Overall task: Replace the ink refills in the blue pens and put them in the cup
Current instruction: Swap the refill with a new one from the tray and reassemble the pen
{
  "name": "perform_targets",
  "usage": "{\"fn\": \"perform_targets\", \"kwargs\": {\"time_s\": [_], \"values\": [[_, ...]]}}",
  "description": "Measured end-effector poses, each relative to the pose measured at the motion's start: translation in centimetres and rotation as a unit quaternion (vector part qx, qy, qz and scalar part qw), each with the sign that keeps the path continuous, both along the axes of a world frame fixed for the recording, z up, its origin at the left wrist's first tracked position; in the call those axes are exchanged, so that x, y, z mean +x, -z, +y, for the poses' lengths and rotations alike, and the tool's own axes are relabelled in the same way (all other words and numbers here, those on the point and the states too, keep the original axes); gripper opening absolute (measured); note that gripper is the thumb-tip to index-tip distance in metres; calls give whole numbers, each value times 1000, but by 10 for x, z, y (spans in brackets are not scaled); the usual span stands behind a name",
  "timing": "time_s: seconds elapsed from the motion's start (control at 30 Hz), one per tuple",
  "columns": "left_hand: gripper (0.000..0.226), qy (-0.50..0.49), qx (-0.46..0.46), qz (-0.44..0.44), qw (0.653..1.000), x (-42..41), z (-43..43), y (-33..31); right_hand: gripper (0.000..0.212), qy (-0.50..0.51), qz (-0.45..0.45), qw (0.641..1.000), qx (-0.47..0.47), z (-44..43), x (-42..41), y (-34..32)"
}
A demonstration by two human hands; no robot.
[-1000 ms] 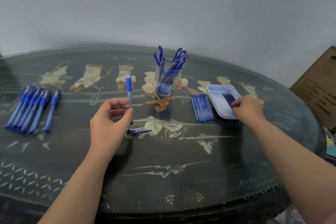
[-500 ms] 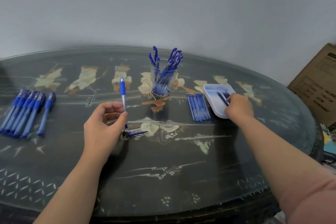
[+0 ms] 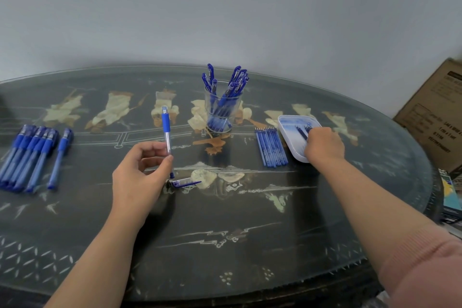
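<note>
My left hand (image 3: 140, 175) pinches a blue pen barrel (image 3: 167, 132) upright over the table, grip end up. Its cap (image 3: 186, 184) lies on the table just below. My right hand (image 3: 323, 146) reaches into the white tray (image 3: 287, 122), fingers curled onto a dark used refill (image 3: 301, 132) lying among others there. A row of blue refills (image 3: 271, 146) lies left of the tray. The clear cup (image 3: 222, 107), holding several blue pens, stands at the middle back. Several capped blue pens (image 3: 32, 155) lie at the far left.
The dark oval table (image 3: 225, 232) has a glass top with inlaid figures. A cardboard box (image 3: 435, 117) leans at the right beyond the table edge, with books (image 3: 451, 197) below it. A plain wall rises behind.
My left hand has stayed put with the pen barrel held upright. My right hand has stayed at the tray, and one dark refill now lies angled by its fingertips.
</note>
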State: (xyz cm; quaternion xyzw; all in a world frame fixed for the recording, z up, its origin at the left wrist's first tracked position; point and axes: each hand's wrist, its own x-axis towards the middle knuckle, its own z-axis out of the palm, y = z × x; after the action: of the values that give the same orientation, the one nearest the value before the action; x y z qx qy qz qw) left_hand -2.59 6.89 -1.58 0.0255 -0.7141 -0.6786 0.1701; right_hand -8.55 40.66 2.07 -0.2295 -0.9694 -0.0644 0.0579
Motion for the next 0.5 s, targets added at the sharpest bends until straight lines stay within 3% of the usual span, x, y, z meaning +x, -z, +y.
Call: {"fn": "perform_targets", "kwargs": {"time_s": [0.5], "values": [[22, 4, 15, -4, 1000, -1, -1, 1, 25, 32, 16, 996, -82, 1, -10, -2]]}}
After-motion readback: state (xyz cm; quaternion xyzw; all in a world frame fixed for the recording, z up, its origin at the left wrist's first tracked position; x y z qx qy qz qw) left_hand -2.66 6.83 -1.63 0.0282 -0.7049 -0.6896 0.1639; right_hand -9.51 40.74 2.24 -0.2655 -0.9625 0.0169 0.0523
